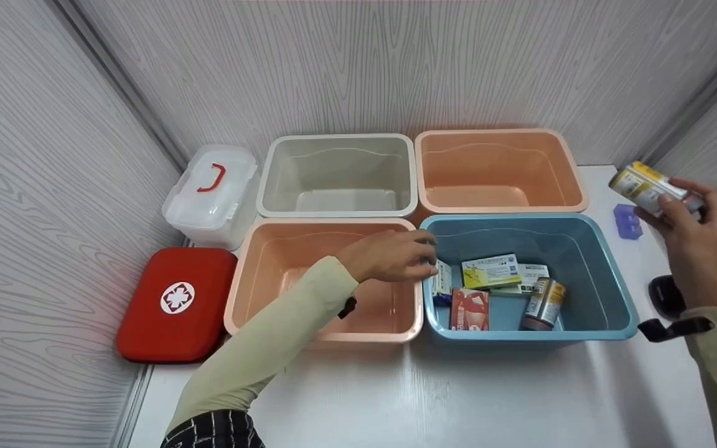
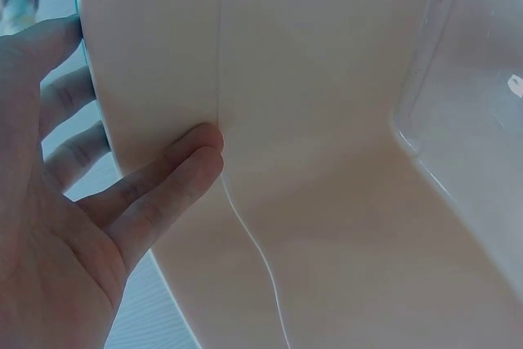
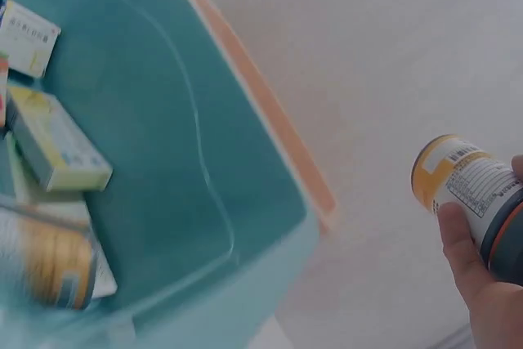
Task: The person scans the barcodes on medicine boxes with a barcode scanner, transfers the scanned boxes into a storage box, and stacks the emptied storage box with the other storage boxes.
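At the right, my right hand point(image 1: 698, 230) grips a yellow-and-white pill bottle point(image 1: 642, 190), raised beside the blue bin point(image 1: 607, 286). In the right wrist view the bottle point(image 3: 462, 177) shows its printed label and dark end, with the thumb along it. My left hand point(image 1: 393, 256) rests at the rim between the front peach bin point(image 1: 327, 336) and the blue bin, fingers loosely bent. In the left wrist view, two fingertips lie against the peach wall. Inside the blue bin are a similar bottle point(image 1: 544, 303), a red box point(image 1: 469, 309), a yellow-and-white box point(image 1: 491, 271) and other white boxes.
A grey bin point(image 1: 337, 214) and another peach bin point(image 1: 501, 208) stand behind. Leftward are a white lidded box point(image 1: 209, 199) with a red handle and a red first-aid case point(image 1: 175, 305). A purple item point(image 1: 628, 222) and a black object point(image 1: 666, 297) lie at right.
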Tool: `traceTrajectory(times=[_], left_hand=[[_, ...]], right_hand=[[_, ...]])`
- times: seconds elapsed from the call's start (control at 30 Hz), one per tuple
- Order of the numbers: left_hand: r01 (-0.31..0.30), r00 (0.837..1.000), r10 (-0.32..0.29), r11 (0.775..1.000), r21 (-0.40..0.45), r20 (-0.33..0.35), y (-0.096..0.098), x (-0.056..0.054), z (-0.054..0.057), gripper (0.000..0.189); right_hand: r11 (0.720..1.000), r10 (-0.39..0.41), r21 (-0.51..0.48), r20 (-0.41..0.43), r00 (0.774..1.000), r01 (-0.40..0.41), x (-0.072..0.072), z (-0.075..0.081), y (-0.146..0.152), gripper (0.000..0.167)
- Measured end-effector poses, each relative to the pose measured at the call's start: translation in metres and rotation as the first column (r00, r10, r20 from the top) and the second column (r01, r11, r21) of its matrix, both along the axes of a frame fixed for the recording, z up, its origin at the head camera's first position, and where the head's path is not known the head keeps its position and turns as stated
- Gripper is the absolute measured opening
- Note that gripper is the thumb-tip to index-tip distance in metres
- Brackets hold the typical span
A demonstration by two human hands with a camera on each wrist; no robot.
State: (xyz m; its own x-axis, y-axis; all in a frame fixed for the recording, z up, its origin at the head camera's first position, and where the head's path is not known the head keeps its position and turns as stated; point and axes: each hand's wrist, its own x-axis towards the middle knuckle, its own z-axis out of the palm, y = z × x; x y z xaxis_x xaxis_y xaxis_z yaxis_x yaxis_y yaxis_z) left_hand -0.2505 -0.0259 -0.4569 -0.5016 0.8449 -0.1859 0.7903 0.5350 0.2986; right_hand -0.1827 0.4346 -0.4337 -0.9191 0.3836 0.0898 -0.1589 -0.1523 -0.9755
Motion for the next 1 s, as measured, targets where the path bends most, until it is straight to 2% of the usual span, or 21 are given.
traceTrajectory(times=[0.07, 0.17, 0.3, 0.43, 0.53, 0.73, 0.87, 1.0], left_hand=[[-0.001, 1.000, 0.001, 1.000, -0.008, 0.000, 0.000, 0.000, 0.000, 0.050], [-0.001, 1.000, 0.001, 1.000, -0.011, 0.002, 0.000, 0.000, 0.000, 0.050], [-0.004, 1.000, 0.004, 1.000, 0.002, 0.011, 0.001, 0.000, -0.001, 0.049], [-0.019, 1.000, 0.019, 1.000, 0.006, 0.022, 0.002, 0.000, -0.001, 0.048], [-0.022, 0.999, 0.021, 1.000, 0.007, 0.027, 0.002, 0.001, 0.000, 0.047], [0.003, 1.000, -0.003, 1.000, 0.016, 0.020, -0.001, 0.001, 0.000, 0.046], [0.024, 1.000, -0.024, 0.999, 0.023, 0.005, -0.003, 0.000, 0.000, 0.046], [0.024, 1.000, -0.024, 1.000, 0.020, 0.005, -0.001, 0.001, 0.001, 0.048]], right_hand=[[0.995, 0.092, -0.038, -0.065, 0.994, -0.095, -0.016, 0.009, -0.012, 0.041], [0.975, 0.197, -0.084, -0.108, 0.975, -0.206, -0.041, 0.017, -0.036, 0.039], [0.954, 0.275, -0.105, -0.064, 0.959, -0.280, -0.074, 0.024, -0.073, 0.039], [0.932, 0.339, -0.131, -0.005, 0.941, -0.337, -0.103, 0.022, -0.111, 0.039], [0.912, 0.388, -0.158, 0.030, 0.921, -0.379, -0.117, 0.015, -0.139, 0.040], [0.886, 0.459, -0.130, 0.106, 0.882, -0.445, -0.140, -0.002, -0.194, 0.038], [0.877, 0.477, -0.141, 0.143, 0.867, -0.459, -0.152, -0.008, -0.225, 0.043], [0.855, 0.514, -0.170, 0.158, 0.843, -0.490, -0.162, -0.012, -0.246, 0.051]])
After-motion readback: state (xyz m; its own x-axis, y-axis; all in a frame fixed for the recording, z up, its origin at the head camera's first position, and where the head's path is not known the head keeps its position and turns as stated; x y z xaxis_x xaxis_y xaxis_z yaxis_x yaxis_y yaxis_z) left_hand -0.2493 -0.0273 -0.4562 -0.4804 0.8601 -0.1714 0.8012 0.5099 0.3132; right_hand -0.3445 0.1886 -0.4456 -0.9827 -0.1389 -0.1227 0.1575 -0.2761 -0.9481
